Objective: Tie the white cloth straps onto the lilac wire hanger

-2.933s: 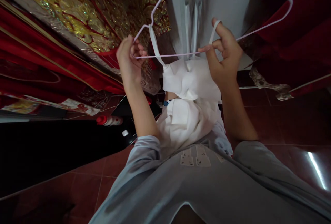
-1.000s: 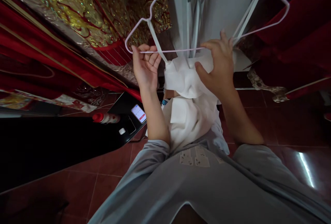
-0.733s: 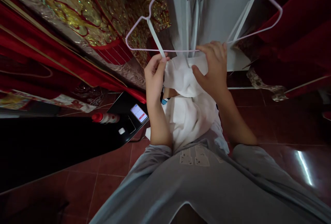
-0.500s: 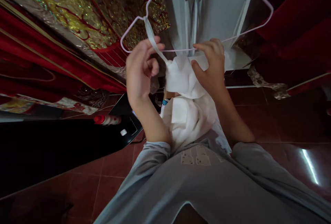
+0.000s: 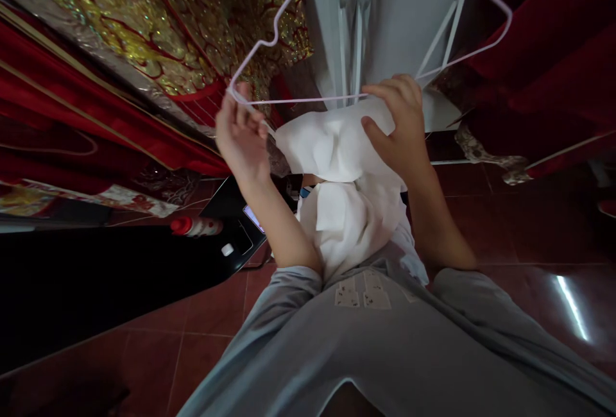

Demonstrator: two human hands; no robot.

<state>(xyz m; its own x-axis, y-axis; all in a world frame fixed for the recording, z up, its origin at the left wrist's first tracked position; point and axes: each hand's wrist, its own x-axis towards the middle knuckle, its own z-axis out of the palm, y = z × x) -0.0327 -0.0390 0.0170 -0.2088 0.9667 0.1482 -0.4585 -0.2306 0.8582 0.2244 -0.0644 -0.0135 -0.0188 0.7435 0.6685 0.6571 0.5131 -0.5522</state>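
Around the work, much cloth: at the upper left, one gold cloth (image 5: 139,25) with sequins and red curling lines, and beside it red fabric (image 5: 96,122) in long folds; at the right, dark red cloth (image 5: 568,70) with one patterned trim (image 5: 491,157). Straight ahead, a smooth pale panel (image 5: 409,19) with narrow metal rails (image 5: 359,51). At the left, a black counter (image 5: 120,276), carrying four small things near its far right corner: one red-capped bottle (image 5: 205,226) lying at the far edge, one rounded white case (image 5: 228,249), one dark flat device (image 5: 243,237) and one lit phone (image 5: 253,218), partly hidden behind the left forearm. Below, reddish floor tiles (image 5: 206,314) with a shine. In front of the body, above the floor and well apart from the counter, one thin pink hanger (image 5: 308,101) with one white garment (image 5: 312,141), soft, wrinkled and matte, just under the bottom bar. Beneath it, more white cloth (image 5: 337,212) in loose round folds. At the right notch of the hanger, one narrow white strap (image 5: 450,29), hanging in two lengths; at the left end, another white strap (image 5: 269,128), not possible to tell if looped around the wire. Left hand (image 5: 243,138) loosely open at this end, slightly blurred; right hand (image 5: 404,122) at the bottom bar, with thumb wide from fingers, covering part of the garment.
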